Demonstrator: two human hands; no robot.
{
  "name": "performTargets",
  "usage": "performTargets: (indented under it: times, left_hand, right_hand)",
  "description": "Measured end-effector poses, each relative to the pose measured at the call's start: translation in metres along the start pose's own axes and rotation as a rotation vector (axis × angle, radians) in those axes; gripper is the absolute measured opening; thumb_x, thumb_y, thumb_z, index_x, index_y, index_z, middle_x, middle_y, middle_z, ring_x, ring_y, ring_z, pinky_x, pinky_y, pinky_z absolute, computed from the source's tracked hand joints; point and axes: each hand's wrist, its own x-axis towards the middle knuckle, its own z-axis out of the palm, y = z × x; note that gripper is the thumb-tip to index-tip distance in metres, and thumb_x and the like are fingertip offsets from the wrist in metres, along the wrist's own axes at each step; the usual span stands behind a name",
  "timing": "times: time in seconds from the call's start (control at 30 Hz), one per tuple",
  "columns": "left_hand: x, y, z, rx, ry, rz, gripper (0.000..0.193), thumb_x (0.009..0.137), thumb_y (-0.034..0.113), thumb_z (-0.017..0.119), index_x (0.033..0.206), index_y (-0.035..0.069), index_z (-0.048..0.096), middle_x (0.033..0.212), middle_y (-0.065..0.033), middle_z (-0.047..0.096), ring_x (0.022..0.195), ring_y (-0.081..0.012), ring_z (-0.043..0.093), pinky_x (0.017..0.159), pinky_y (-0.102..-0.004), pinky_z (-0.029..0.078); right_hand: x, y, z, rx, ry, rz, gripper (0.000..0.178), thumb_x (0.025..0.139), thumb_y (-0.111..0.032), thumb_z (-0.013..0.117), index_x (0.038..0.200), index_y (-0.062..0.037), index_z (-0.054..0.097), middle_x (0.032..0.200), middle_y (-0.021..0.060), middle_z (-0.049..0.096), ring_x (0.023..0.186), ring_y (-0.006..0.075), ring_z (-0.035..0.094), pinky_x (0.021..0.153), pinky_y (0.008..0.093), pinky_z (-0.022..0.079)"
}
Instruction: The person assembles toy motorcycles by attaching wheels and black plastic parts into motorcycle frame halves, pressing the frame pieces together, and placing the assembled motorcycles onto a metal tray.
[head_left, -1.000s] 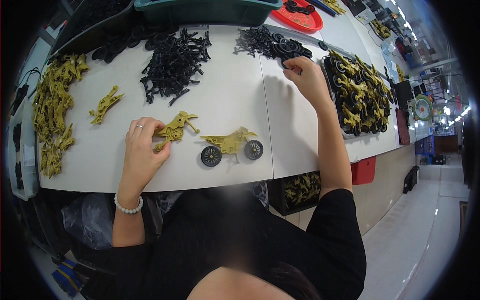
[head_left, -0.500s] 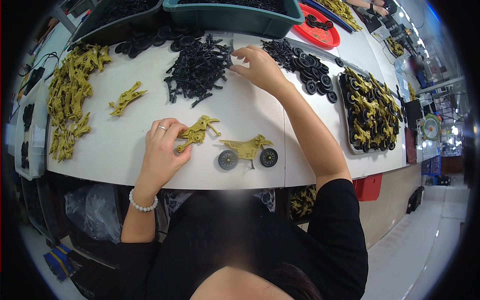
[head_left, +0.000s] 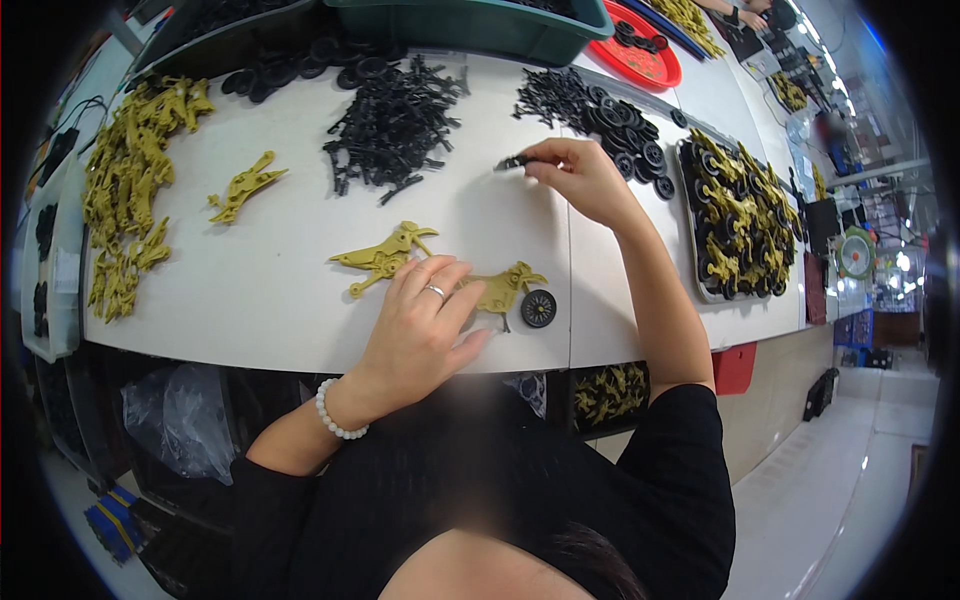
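My right hand (head_left: 582, 182) pinches a small black plastic part (head_left: 512, 163) above the white tabletop. My left hand (head_left: 420, 325) lies with its fingers stretched out over the rear of a yellow toy motorcycle (head_left: 500, 290). That hand hides the motorcycle's rear wheel; its black front wheel (head_left: 538, 309) shows on the right. Just beyond my left fingers a second yellow motorcycle body (head_left: 385, 252) rests on the table without wheels. Another yellow body (head_left: 247, 187) sits farther left. Beyond the right hand's part is a heap of black fork-like parts (head_left: 392, 125).
Yellow bodies (head_left: 130, 190) are piled at the left. Smaller black parts (head_left: 553, 98) and black wheels (head_left: 625, 130) lie at the back right, near a tray (head_left: 697, 235) of wheeled motorcycles. A green bin (head_left: 470, 35) and red basin (head_left: 640, 60) stand at the far side.
My left hand let go of the yellow body and moved right, over the wheeled motorcycle. My right hand came back from the fork-part heap toward the right and nearer, with a black part.
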Motion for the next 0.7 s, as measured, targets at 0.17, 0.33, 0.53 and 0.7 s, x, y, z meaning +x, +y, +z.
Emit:
performTargets:
  times: [0.17, 0.33, 0.53, 0.7]
  left_hand:
    - [0.006, -0.001, 0.015, 0.058, -0.039, 0.03, 0.037, 0.071, 0.014, 0.074, 0.103, 0.0, 0.062, 0.114, -0.0142, 0.058, 0.112, -0.0322, 0.051, 0.097, -0.0472, 0.039]
    - [0.003, -0.004, 0.021, 0.066, -0.014, 0.035, 0.034, 0.072, 0.011, 0.072, 0.102, 0.001, 0.062, 0.112, -0.0136, 0.059, 0.109, -0.0319, 0.052, 0.095, -0.0467, 0.04]
    - [-0.002, -0.002, 0.021, 0.023, 0.004, 0.0, 0.032, 0.072, 0.009, 0.071, 0.102, 0.002, 0.062, 0.111, -0.0131, 0.059, 0.109, -0.0319, 0.053, 0.096, -0.0466, 0.04]
    - [-0.004, -0.002, 0.023, -0.014, 0.012, -0.02, 0.032, 0.073, 0.008, 0.071, 0.103, 0.001, 0.062, 0.112, -0.0144, 0.058, 0.11, -0.0336, 0.052, 0.097, -0.0481, 0.039]
  right_hand:
    - [-0.025, 0.017, -0.014, 0.239, -0.234, 0.153, 0.013, 0.091, -0.007, 0.055, 0.1, 0.0005, 0.06, 0.076, -0.0011, 0.058, 0.073, 0.0069, 0.055, 0.069, 0.0219, 0.045]
    - [-0.015, -0.001, 0.001, 0.154, -0.266, 0.161, 0.015, 0.089, -0.012, 0.054, 0.097, -0.0018, 0.061, 0.076, -0.0005, 0.058, 0.07, 0.0071, 0.052, 0.066, 0.0224, 0.042]
    - [-0.007, 0.004, 0.012, 0.323, -0.221, 0.094, 0.015, 0.088, -0.011, 0.056, 0.096, -0.001, 0.063, 0.079, 0.0013, 0.062, 0.074, 0.0083, 0.058, 0.071, 0.0229, 0.047]
    - [-0.016, 0.01, 0.004, 0.507, -0.2, 0.12, 0.013, 0.085, -0.007, 0.06, 0.092, 0.0011, 0.067, 0.078, 0.0026, 0.064, 0.071, 0.0083, 0.059, 0.069, 0.0229, 0.049]
